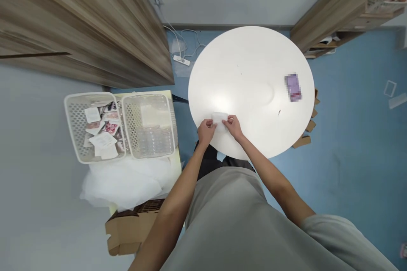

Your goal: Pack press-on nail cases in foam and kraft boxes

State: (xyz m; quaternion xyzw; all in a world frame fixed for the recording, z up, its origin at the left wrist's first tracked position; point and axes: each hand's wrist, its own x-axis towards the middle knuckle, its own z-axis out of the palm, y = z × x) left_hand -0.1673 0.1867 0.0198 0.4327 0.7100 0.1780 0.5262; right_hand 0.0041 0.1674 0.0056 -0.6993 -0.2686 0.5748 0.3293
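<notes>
A small, white, wrapped-looking piece (220,119) lies at the near left part of the round white table (251,46). My left hand (206,131) pinches its left side between thumb and fingers. On its right side, my right hand (233,126) grips it the same way. The piece looks soft and flat; what is inside it cannot be made out. Farther right on the tabletop is a blurred purple object (293,87).
Left of the table, a white basket (74,129) holds small packets and another basket (127,129) holds clear plastic containers. White sheeting (127,180) and an open cardboard box (132,230) are nearer me. A power strip (181,60) lies on the floor.
</notes>
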